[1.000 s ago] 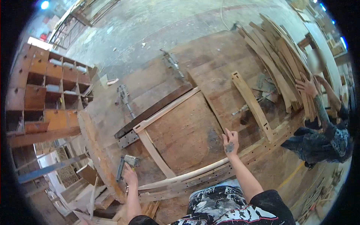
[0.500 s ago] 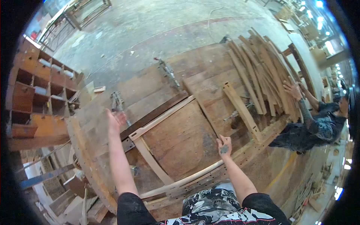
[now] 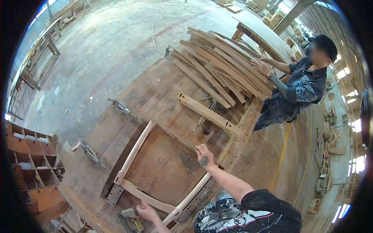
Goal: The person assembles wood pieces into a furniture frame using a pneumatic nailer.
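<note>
A pale wooden frame piece [image 3: 136, 149] lies along a dark bar [image 3: 123, 157] on the workbench, joined by a short curved rail [image 3: 147, 195] and a long front rail [image 3: 192, 194]. My right hand [image 3: 205, 156] is closed at the near end of a thin wooden strip [image 3: 175, 136], at the frame's right side. My left hand [image 3: 147, 213], smeared by motion, is beside a metal tool with a yellow part [image 3: 130, 213], low on the left. Whether its fingers touch the tool is unclear.
Metal clamps [image 3: 123, 108] lie at the bench's far edge. Beyond my right hand are a slotted wooden piece [image 3: 210, 114] and a pile of planks [image 3: 217, 64]. A co-worker [image 3: 307, 87] stands at the right, hands on the planks. A cubby shelf [image 3: 33, 159] stands left.
My view has turned to the right. My left hand has come down from above the dark bar to beside the tool. My right hand remains at the strip's end.
</note>
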Tool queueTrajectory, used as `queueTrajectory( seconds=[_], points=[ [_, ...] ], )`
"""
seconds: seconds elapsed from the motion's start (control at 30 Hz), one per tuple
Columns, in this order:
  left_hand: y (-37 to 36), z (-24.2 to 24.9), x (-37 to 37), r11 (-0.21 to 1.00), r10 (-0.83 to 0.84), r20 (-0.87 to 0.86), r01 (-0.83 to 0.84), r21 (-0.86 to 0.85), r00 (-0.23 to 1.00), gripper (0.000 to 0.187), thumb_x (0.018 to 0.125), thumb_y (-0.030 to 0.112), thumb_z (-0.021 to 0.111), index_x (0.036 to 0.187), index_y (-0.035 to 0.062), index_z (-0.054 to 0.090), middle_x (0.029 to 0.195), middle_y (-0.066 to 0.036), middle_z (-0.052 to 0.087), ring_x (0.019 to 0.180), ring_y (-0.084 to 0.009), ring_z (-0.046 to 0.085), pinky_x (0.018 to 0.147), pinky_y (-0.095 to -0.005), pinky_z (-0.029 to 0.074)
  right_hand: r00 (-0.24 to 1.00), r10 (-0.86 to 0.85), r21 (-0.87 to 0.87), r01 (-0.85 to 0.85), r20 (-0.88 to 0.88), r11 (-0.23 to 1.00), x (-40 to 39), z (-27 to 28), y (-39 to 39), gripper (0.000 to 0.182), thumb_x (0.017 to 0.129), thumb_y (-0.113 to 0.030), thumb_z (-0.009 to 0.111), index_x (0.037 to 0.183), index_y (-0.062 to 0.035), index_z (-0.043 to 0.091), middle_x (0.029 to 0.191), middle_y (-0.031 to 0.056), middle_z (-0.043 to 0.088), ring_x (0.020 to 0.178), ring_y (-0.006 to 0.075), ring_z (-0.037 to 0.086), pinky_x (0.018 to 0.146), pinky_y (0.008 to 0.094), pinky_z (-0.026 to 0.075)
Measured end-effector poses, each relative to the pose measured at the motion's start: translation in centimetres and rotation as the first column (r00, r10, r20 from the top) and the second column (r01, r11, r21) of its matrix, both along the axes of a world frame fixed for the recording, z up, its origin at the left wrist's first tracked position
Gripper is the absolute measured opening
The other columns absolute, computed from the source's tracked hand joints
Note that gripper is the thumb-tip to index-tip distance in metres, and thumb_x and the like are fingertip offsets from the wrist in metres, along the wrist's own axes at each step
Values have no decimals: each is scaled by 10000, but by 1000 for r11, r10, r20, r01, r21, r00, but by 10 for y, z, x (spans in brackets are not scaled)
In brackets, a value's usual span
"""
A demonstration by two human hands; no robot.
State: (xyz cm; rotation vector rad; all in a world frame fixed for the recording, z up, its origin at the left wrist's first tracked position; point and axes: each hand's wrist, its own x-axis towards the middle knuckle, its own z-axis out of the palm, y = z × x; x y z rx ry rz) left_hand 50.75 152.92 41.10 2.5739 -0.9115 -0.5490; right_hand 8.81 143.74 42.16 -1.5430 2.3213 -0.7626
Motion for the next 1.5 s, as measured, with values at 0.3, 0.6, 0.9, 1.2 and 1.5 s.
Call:
queueTrajectory(
  seconds=[0.3,0.6,0.9,1.2,1.5],
  points=[
    [15,5,-64,940,272,-444,-335,-69,854,734,885,360,750,1326,-163,483,1197,-308,618,1080,-418,627,940,-469,481,997,72,-91,-73,-13,993,15,121,-5,286,920,-77,647,1204,-99,666,1089,70,633,826,289,681,692,357,537],
    [-15,89,-114,958,125,-290,-192,-215,949,870,878,476,752,1364,-181,455,1264,-347,585,1178,-439,602,958,-509,511,992,108,-263,-86,70,961,-42,211,-2,411,885,-61,661,1291,-97,610,1155,110,596,932,327,669,762,404,544],
    [-21,119,-159,896,26,-320,-164,-413,947,873,879,514,749,1446,-65,424,1330,-308,560,1183,-429,601,947,-500,538,623,735,-290,-779,-268,555,-50,182,123,567,911,-280,670,1451,-215,509,1270,124,578,1278,301,517,1103,527,374],
    [50,195,-266,825,-24,-95,-33,-564,995,841,901,486,736,1455,-59,415,1331,-293,565,1171,-411,609,951,-496,535,372,917,147,-908,-142,391,-116,177,159,325,826,-238,682,1126,-130,618,1034,100,644,1046,302,663,895,453,498],
    [106,248,-348,849,153,-13,-138,-510,988,715,924,465,720,1416,19,456,1243,-239,622,1067,-349,645,907,-472,530,313,944,116,-939,-103,324,-173,204,188,119,807,-174,656,892,-91,649,853,106,700,904,324,711,770,425,543]
  ],
)
